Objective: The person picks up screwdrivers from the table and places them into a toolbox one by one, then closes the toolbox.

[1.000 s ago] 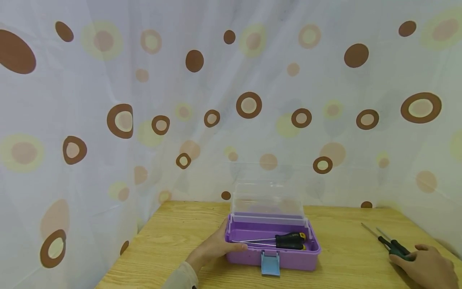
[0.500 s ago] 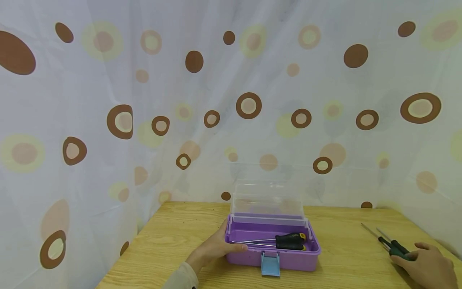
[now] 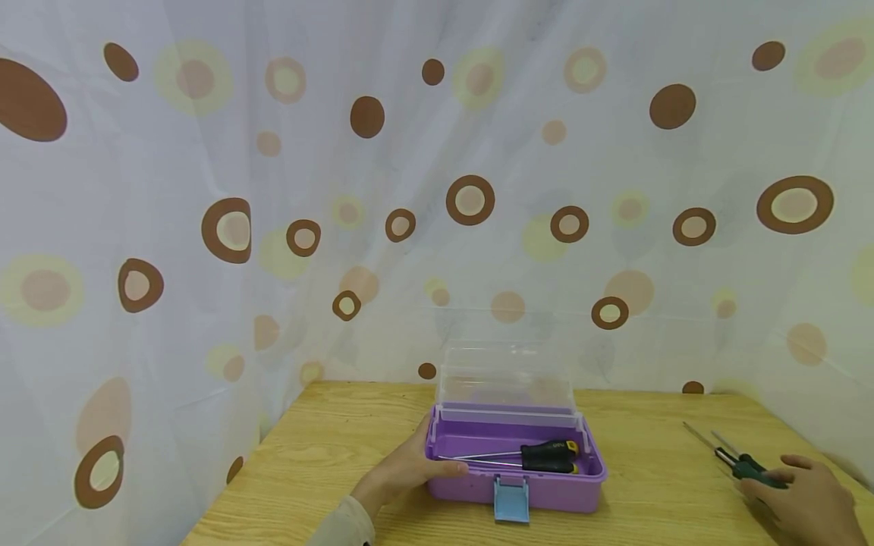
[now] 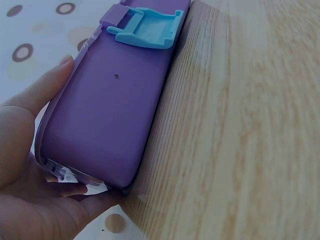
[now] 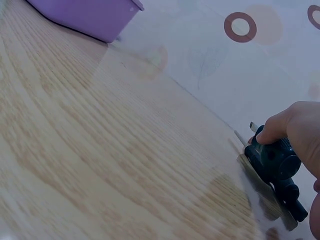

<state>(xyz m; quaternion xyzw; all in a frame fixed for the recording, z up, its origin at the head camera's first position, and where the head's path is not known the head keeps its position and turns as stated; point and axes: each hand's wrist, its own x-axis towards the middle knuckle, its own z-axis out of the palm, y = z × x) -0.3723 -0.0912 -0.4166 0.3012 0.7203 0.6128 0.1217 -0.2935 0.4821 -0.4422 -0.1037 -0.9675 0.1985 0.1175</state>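
Observation:
A purple toolbox [image 3: 563, 497] stands on the table with its clear lid [image 3: 505, 371] raised. My left hand [image 3: 410, 461] grips its left end, thumb along the front rim and fingers round the side in the left wrist view. Two screwdrivers [image 3: 548, 461] with black and yellow handles lie inside. Far right, my right hand [image 3: 815, 497] pinches a screwdriver with a dark green handle [image 5: 277, 156] between thumb and fingers. Right below it lie other dark screwdriver handles [image 5: 296, 209], partly covered by it in the right wrist view.
A light blue latch [image 3: 511, 500] hangs down at the toolbox's front. The wooden table [image 3: 655, 425] ends against a white curtain [image 3: 382, 167] with brown and yellow circles, at the back and both sides.
My right hand has shifted slightly, and the green screwdriver has turned a little in its fingers, separating from the one beside it. The left hand and toolbox have stayed put.

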